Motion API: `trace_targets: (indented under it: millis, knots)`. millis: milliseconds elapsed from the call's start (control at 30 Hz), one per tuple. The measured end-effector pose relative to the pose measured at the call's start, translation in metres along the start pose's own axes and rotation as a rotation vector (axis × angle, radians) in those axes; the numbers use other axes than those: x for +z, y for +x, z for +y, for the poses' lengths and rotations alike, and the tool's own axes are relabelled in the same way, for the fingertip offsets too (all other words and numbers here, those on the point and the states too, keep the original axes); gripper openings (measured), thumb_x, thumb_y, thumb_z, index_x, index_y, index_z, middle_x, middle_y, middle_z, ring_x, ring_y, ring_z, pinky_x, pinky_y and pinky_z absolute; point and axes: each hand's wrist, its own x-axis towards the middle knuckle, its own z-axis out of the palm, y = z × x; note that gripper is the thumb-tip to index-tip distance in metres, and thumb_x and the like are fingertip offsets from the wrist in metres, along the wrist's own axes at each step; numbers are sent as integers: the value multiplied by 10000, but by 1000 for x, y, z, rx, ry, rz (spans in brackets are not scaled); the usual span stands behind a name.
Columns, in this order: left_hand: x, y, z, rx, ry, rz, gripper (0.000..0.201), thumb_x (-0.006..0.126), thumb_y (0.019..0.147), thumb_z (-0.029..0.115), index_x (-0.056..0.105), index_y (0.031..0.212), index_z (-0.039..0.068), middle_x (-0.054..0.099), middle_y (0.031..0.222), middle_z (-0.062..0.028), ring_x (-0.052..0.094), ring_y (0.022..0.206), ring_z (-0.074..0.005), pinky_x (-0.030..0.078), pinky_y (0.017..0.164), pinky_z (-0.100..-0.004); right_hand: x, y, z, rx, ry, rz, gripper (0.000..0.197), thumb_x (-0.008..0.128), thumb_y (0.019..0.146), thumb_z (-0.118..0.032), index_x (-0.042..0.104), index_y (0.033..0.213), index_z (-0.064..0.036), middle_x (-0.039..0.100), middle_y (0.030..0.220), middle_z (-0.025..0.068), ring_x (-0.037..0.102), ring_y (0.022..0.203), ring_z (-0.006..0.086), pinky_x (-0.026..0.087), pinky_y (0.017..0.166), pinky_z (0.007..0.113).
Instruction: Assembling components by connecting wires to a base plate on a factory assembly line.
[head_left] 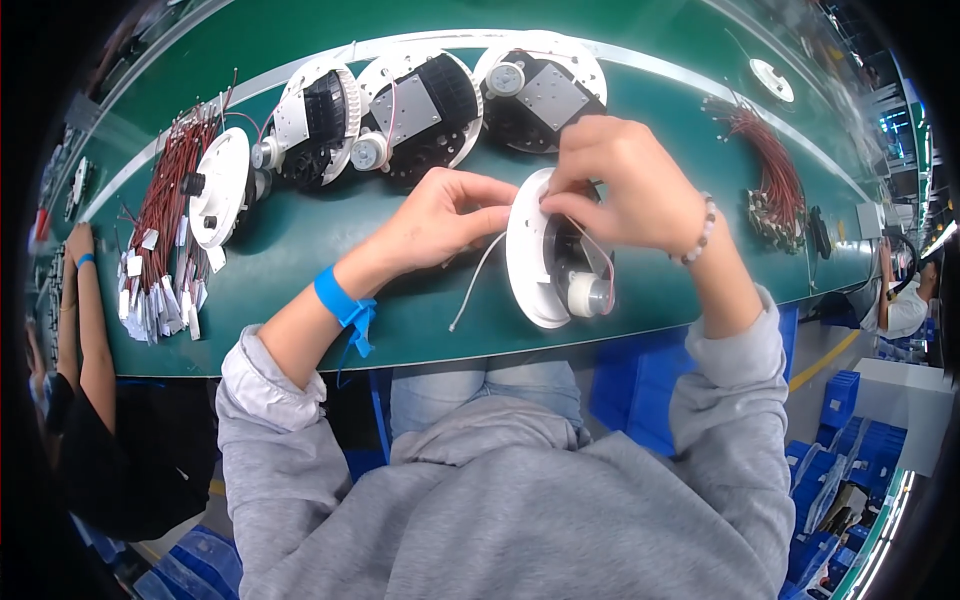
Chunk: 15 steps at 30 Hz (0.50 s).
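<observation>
In front of me a round white plastic base with a small motor stands tilted on its edge on the green table. My left hand grips its left rim between thumb and fingers. At the upper right of the same base, my right hand is closed in a pinch; a thin wire runs down from the fingertips, and what else they hold is hidden. A loose white cable hangs from the base's left side. The silver and white motor sits at its lower right.
Several similar motor bases stand along the back, with another white disc assembly at left. Bundles of red wires lie left and right. A small white disc lies far right. A co-worker's arm rests at far left.
</observation>
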Motion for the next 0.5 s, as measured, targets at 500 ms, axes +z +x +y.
trace_targets:
  millis: [500]
  knots:
    - [-58,-99,63,281,1391,429,108,563,672,-9,588,776,4,587,693,-117,536,650,-286,434,583,-341,0,22,70,251,945,-713,181,574,782,-106,612,855,55,615,781,70,542,700,91,438,661,218]
